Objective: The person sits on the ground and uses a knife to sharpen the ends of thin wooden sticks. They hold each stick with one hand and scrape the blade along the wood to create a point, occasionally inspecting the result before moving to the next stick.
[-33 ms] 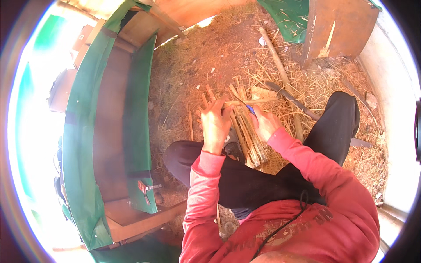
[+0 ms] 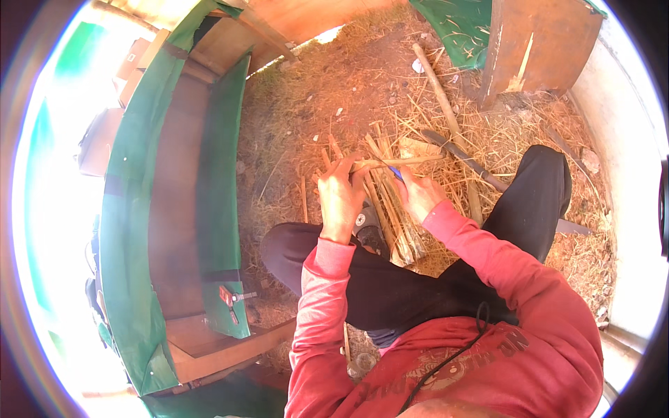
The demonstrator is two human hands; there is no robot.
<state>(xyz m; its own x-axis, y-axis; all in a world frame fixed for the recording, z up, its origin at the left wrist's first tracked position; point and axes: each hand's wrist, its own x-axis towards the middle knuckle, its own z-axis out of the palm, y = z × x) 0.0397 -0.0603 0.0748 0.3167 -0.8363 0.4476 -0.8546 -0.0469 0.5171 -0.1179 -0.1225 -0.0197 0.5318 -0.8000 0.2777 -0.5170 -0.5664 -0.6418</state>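
My left hand (image 2: 339,197) is closed round one end of a pale split wooden stick (image 2: 411,160), which points away to the right. In my right hand (image 2: 420,194) is a small knife with a blue handle (image 2: 396,172). Its thin blade lies against the stick close to my left fingers. Below the hands, a bundle of split sticks (image 2: 391,216) lies between my legs, beside my shoe (image 2: 361,220).
A large curved blade with a wooden handle (image 2: 460,153) lies right of the bundle, across a long pole (image 2: 435,83). Wood shavings (image 2: 502,132) cover the ground there. A green-covered wooden frame (image 2: 221,181) stands at left, with a red-and-grey tool (image 2: 228,297) on it. A wooden board (image 2: 540,49) stands far right.
My left hand has shifted very slightly to the left. Both hands keep their hold on the stick and the knife.
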